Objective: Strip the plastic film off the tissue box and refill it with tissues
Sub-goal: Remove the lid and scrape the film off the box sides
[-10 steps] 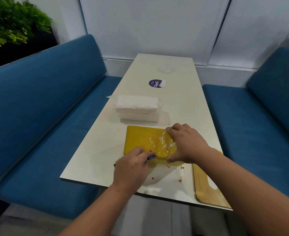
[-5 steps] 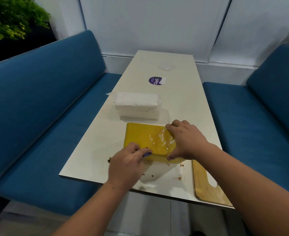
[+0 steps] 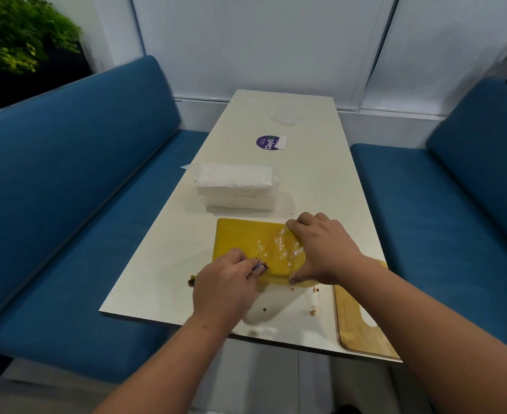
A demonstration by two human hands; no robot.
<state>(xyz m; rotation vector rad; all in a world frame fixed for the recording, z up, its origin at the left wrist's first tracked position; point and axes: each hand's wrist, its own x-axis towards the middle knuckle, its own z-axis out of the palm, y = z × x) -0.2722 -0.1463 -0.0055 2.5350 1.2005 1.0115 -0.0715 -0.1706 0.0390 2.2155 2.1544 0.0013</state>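
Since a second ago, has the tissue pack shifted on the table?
No. The tissue pack lies just as far before the purple sticker, by the table's left edge.

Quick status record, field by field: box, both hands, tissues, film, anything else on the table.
box: yellow tissue box flat on the table, near edge
left hand: left hand grips a small dark-tipped tool at the box's near edge
right hand: right hand holds the box's right end
film: crinkled film on the box top
tissues: wrapped tissue pack behind the box
other: wooden board at right; purple sticker
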